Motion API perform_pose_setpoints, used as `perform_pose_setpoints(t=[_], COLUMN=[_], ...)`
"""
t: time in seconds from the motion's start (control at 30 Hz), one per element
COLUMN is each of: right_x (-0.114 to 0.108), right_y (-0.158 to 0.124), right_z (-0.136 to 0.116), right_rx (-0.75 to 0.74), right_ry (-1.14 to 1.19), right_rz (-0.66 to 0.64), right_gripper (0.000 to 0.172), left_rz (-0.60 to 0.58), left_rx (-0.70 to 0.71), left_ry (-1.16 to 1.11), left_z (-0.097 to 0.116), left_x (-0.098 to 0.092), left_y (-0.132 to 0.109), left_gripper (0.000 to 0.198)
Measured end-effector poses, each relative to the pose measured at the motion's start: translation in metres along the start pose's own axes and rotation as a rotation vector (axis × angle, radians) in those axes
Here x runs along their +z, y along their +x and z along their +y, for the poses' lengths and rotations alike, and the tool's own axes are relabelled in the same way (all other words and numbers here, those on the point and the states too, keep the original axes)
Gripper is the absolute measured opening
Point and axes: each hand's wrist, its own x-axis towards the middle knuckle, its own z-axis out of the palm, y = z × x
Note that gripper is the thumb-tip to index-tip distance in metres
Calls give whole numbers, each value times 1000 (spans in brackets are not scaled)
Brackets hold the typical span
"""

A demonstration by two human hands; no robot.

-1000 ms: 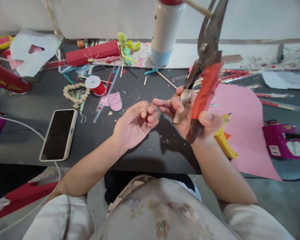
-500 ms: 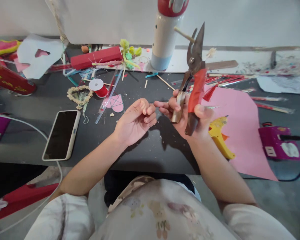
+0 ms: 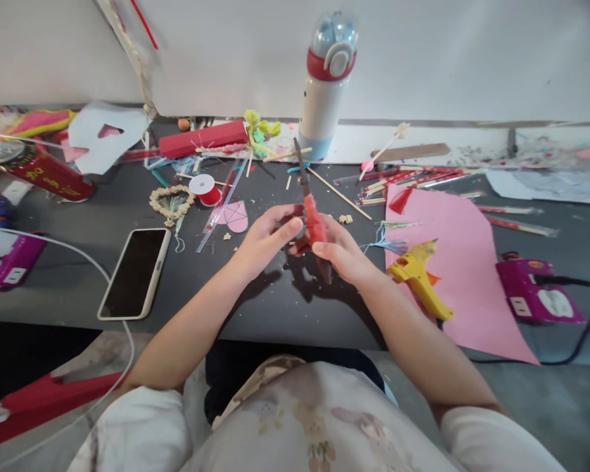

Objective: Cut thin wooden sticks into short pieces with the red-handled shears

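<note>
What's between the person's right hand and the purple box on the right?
In the head view: a yellow glue gun and pink sheet, with bluish tassels nearer the right hand.

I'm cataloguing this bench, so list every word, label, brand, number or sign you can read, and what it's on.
Nothing reads with certainty.
Red can: yellow characters, too blurred to quote.
Purple box at right: white label, marks too small to read.
Purple box at left: likewise too small.
Cutters: no text visible.

Tabletop [image 3: 270, 308], dark grey: is bearing one phone [image 3: 135, 275], one red spool [image 3: 208, 195], one heart-shaped ornament [image 3: 176, 208], one pink sheet [image 3: 472, 262], two purple boxes [image 3: 538, 292].
</note>
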Motion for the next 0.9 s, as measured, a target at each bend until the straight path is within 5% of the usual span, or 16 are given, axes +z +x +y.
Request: perform_pose_setpoints(t=[0.37, 0.6, 0.9], right_x=[6, 5, 8], right_y=[-2, -4, -4], right_z=[11, 5, 2], right_rx=[28, 5, 43], right_ry=[-284, -399, -522], right_rz=[20, 23, -11], right_gripper=[54, 63, 50], left_rz=[-54, -53, 18], left_rx=[-107, -42, 6], left_ry=[-125, -85, -15], left_z=[-4, -2, -2], left_x=[-4, -7, -11], left_y=[3, 2, 4], left_gripper=[57, 54, 52])
